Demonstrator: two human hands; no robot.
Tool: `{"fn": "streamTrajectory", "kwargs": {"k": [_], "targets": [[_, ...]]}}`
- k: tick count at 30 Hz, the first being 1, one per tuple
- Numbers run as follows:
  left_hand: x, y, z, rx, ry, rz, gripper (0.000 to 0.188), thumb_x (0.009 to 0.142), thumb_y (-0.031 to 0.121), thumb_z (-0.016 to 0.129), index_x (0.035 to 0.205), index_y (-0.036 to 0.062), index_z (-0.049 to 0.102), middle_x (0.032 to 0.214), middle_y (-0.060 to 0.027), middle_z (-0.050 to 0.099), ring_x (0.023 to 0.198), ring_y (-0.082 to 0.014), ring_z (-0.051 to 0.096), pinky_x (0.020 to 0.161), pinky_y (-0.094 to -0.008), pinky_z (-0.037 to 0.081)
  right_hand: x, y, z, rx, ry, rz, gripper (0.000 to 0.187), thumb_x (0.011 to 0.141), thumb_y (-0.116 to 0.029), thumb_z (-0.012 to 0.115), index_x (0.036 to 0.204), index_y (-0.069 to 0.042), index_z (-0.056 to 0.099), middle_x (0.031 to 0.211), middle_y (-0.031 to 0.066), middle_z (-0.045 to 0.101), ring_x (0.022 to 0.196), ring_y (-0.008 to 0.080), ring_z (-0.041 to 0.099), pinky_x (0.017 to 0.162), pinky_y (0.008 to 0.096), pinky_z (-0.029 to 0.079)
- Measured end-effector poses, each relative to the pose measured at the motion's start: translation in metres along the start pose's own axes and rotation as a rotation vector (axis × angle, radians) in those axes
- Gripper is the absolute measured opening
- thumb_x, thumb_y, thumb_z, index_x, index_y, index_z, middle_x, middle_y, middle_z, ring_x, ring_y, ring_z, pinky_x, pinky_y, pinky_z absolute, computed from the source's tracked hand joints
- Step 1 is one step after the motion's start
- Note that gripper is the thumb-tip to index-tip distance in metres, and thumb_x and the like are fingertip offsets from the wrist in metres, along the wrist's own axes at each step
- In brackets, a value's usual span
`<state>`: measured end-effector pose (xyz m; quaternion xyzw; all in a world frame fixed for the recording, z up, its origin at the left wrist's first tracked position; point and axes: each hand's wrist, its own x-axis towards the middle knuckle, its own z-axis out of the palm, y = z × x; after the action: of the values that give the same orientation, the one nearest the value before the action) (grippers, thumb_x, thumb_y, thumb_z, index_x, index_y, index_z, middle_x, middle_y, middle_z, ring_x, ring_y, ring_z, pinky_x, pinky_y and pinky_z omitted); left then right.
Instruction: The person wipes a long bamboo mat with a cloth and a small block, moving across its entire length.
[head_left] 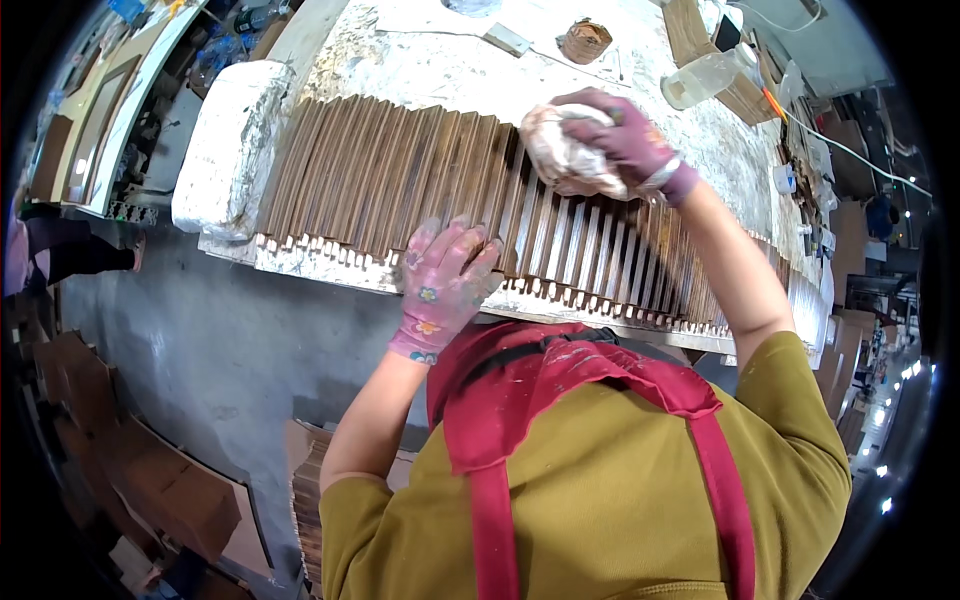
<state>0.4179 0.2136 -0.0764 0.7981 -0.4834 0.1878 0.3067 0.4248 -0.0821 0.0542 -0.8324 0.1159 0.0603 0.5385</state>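
A long row of brown wooden strips (400,170) lies side by side across the worktable, with pale tenon-like ends along the near edge. My left hand (447,275), in a pink flowered glove, rests with its fingers spread over the near ends of the strips, left of the middle. In my right hand (625,145), in a purple glove, is a crumpled whitish rag (570,155) stained brown, at the far edge of the row. The strips right of my left hand look darker and shinier than those on the left. The rag hides some of their far ends.
A white wrapped block (230,150) stands at the table's left end. Beyond the strips are a brown-stained tub (585,42), a small pale block (507,39) and a clear plastic bottle (700,80). Cardboard boxes (180,490) sit on the floor at left; another person's leg (90,245) shows there.
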Motion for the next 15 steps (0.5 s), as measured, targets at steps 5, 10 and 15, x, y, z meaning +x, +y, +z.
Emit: {"fn": "streamTrajectory", "kwargs": {"k": [5,10,15], "targets": [[-0.001,-0.001,0.005,-0.010,0.081,-0.038,0.034,0.077,0.034,0.076,0.108,0.0214,0.071,0.117,0.0013,0.063,0.124,-0.0225,0.053,0.108,-0.0495,0.038,0.000,0.026,0.053,-0.879,-0.033,-0.463,0.040,0.082,-0.012,0.071,0.121,-0.013,0.064,0.115,0.0110,0.063,0.103,0.0299,0.064,0.091,0.0401,0.053],[0.004,0.003,0.006,-0.087,0.108,-0.083,0.029,0.072,0.029,0.078,0.099,0.0180,0.072,0.110,0.0001,0.065,0.119,-0.0238,0.056,0.105,-0.0512,0.038,0.023,-0.003,0.021,-0.826,0.017,-0.389,0.038,0.081,-0.006,0.065,0.118,-0.011,0.066,0.104,0.0129,0.069,0.097,0.0296,0.067,0.085,0.0406,0.054],[0.004,0.002,0.007,-0.096,0.123,-0.081,0.028,0.070,0.028,0.078,0.095,0.0174,0.072,0.107,-0.0008,0.064,0.115,-0.0248,0.057,0.102,-0.0514,0.040,0.020,0.019,0.051,-0.987,-0.060,-0.469,0.027,0.086,-0.018,0.065,0.111,-0.009,0.067,0.107,0.0109,0.065,0.095,0.0335,0.064,0.081,0.0428,0.053]]}}
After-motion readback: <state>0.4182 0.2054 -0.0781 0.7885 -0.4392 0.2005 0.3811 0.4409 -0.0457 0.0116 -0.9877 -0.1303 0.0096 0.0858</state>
